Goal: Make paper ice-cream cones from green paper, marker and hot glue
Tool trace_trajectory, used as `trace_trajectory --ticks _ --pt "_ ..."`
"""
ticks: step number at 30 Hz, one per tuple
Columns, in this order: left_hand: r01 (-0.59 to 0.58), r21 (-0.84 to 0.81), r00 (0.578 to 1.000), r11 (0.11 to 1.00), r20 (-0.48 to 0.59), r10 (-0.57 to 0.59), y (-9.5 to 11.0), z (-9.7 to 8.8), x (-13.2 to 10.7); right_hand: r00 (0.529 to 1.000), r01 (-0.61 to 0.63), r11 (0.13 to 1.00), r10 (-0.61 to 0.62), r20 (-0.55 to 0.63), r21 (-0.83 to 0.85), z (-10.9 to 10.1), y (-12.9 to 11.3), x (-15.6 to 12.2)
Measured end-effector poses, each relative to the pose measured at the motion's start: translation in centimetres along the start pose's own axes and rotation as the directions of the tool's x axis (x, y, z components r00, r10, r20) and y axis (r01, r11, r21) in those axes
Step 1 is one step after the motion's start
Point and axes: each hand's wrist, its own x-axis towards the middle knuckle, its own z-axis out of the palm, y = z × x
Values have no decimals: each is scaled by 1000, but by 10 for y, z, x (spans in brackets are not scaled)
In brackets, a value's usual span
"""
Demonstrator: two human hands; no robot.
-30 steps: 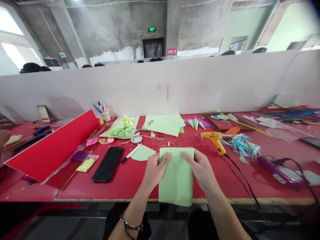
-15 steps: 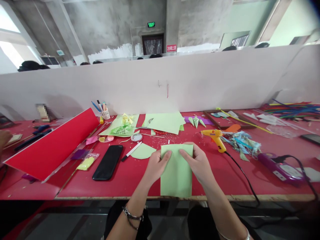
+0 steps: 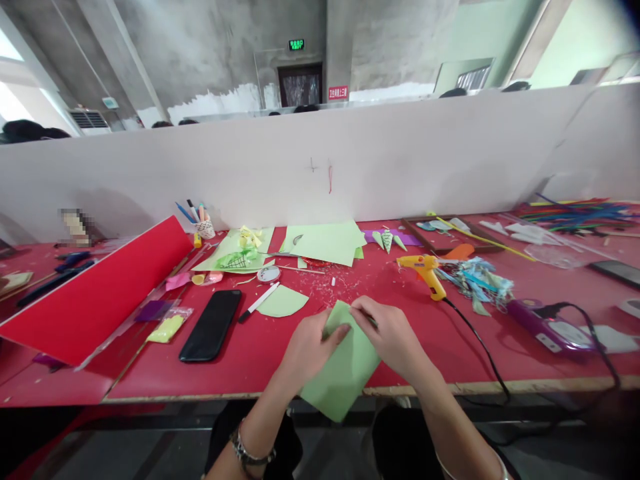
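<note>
A light green sheet of paper (image 3: 345,373) is held between both hands at the front of the table, tilted, its lower corner hanging past the table edge. My left hand (image 3: 315,340) is closed on its upper left side, thumb lying on top. My right hand (image 3: 387,330) pinches the paper near its upper corner, with fingertips close together. Beyond my left hand lie a green paper fan-shaped piece (image 3: 283,301) and a marker pen (image 3: 259,302). A black phone (image 3: 211,325) rests farther left.
To the right sit a yellow glue gun (image 3: 425,272) with its black cord, shredded blue strips (image 3: 480,283) and a purple device (image 3: 550,327). A red board (image 3: 105,287) leans at left. Green sheets (image 3: 325,241) and small paper cones (image 3: 387,241) lie along the white partition (image 3: 250,167).
The green paper has turned from upright to slanted, its lower end swinging left. My right hand has shifted to the upper corner. The head view has moved slightly right.
</note>
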Motion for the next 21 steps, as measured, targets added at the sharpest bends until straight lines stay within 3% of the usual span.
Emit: trace_trajectory --ticks 3,6,9,15,19,21 --pt "93 239 984 967 -171 -53 -4 7 -6 990 -53 996 62 -127 69 3 2 -3" --pt "105 419 971 902 -238 -2 -6 12 -12 973 -76 986 106 -203 149 5 1 -6" --pt "96 438 974 894 -227 7 -6 13 -14 967 -93 971 141 -214 219 6 -1 -8" --pt "70 307 987 949 -162 -21 -4 9 -13 972 -103 965 149 -182 241 7 0 -12" --pt "24 378 996 926 -89 11 -4 3 -11 976 -28 993 52 -214 112 5 2 -10" --pt "-9 404 998 915 -49 32 -3 1 -10 988 21 994 -5 -153 103 2 3 -9"
